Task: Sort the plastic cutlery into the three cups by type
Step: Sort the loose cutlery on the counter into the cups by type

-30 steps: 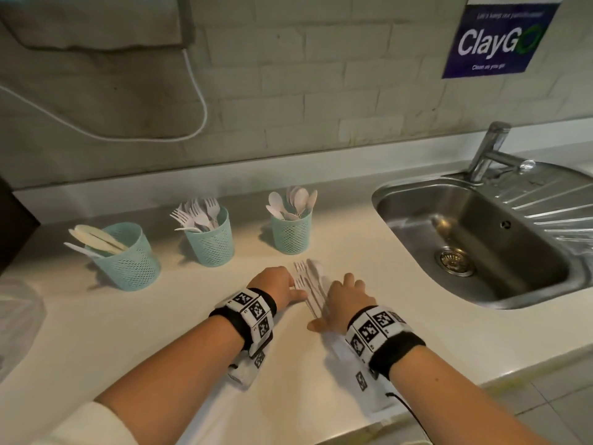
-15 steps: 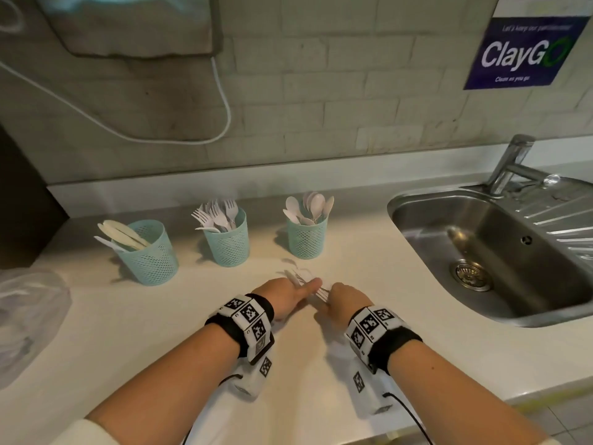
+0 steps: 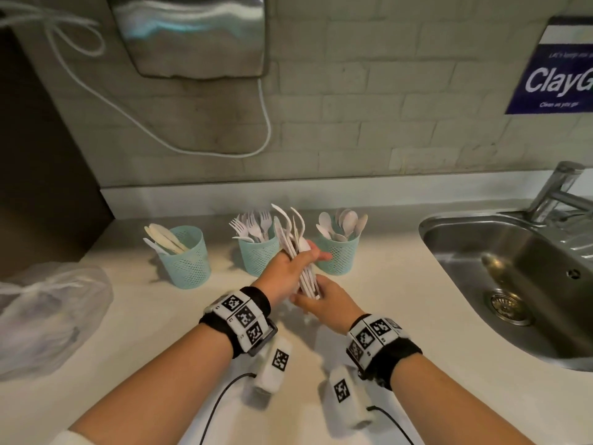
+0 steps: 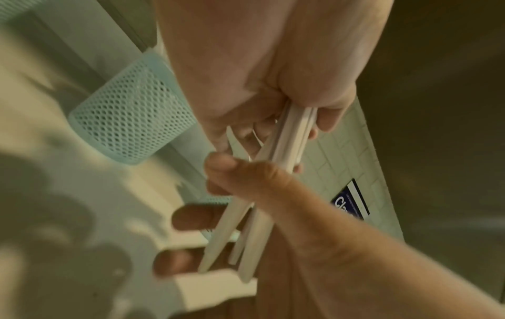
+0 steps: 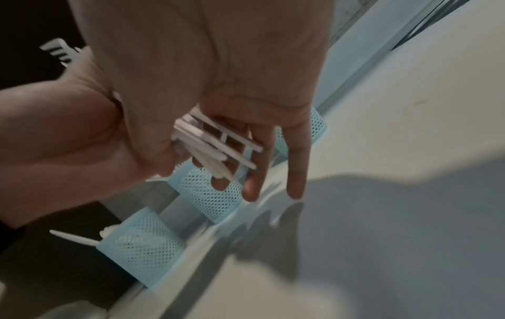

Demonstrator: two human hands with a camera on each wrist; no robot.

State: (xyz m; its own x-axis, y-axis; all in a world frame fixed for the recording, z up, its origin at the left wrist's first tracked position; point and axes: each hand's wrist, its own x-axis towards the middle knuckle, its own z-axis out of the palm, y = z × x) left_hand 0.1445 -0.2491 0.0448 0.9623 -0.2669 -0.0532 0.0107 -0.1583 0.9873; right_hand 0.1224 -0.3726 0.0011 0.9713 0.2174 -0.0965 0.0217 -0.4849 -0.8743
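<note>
My left hand (image 3: 285, 268) grips a bundle of white plastic cutlery (image 3: 290, 232) mid-length and holds it upright above the counter, in front of the middle and right cups. My right hand (image 3: 327, 300) sits just below, its thumb and fingers cupping the handle ends (image 4: 246, 237). The right wrist view shows those handle ends (image 5: 210, 149) lying against my right fingers (image 5: 295, 172). Three teal mesh cups stand in a row: knives in the left cup (image 3: 187, 261), forks in the middle cup (image 3: 256, 256), spoons in the right cup (image 3: 341, 255).
A steel sink (image 3: 481, 245) with a tap (image 3: 555, 191) lies to the right. At the left edge of the counter sits a clear plastic bag (image 3: 48, 316). A metal wall unit (image 3: 192, 33) with a white cable hangs above the cups.
Both hands were low on the counter gathering loose cutlery. Now the bundle is lifted off the surface and stood upright, closer to the cups.
</note>
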